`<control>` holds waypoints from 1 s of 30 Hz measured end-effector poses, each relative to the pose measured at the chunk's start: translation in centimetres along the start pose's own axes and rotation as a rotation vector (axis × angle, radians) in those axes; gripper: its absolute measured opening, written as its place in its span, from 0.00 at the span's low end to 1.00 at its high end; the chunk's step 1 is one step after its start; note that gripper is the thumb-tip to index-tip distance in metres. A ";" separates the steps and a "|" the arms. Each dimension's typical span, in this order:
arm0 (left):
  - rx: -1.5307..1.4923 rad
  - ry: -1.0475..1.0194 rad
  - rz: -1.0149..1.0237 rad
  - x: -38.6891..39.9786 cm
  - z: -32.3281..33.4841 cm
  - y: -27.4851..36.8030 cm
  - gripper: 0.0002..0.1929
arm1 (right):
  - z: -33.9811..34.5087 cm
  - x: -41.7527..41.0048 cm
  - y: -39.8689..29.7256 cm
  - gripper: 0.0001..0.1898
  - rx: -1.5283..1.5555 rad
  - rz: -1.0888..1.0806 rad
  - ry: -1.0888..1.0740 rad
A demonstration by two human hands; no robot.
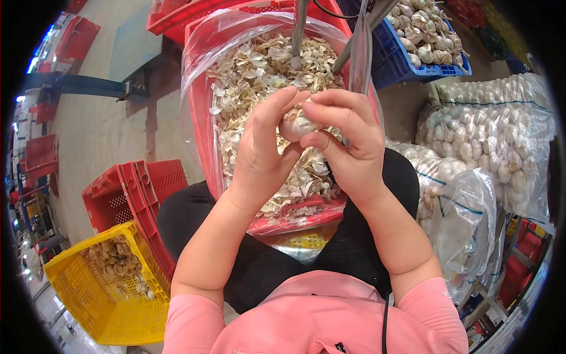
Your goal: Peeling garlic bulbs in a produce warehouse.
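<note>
A whitish garlic bulb [297, 125] with a brownish patch of skin is held between my two hands, above a red crate [201, 128] lined with clear plastic. My left hand [264, 128] grips the bulb from its left side, fingers curled over the top. From the right, my right hand [349, 132] has its fingertips and thumb on the same bulb. Loose garlic skins [247, 93] heap up in the crate below. A metal post [298, 33] and a slanted metal bar stand over the crate's far part, just beyond my hands.
A blue crate [398, 73] of garlic bulbs stands at upper right. Mesh bags of garlic [482, 141] lie to the right. At lower left are red crates [132, 181] and a tipped yellow crate [108, 323] with some garlic. A blue metal table [137, 42] is at upper left.
</note>
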State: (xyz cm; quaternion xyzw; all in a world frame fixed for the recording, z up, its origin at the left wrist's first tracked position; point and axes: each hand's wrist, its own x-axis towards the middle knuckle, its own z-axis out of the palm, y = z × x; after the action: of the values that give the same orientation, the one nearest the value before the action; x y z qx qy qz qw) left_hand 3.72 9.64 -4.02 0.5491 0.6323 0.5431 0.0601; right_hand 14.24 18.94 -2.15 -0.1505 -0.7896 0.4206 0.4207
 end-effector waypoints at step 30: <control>-0.660 -0.079 -0.607 0.8 -1.3 1.5 0.26 | 0.0 -0.5 -0.3 0.08 0.064 0.153 0.069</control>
State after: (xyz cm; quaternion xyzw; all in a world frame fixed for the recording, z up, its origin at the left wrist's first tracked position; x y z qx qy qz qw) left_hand 3.47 9.16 -1.99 0.3107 0.5548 0.6522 0.4127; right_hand 14.52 18.45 -2.15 -0.2113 -0.7470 0.4710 0.4189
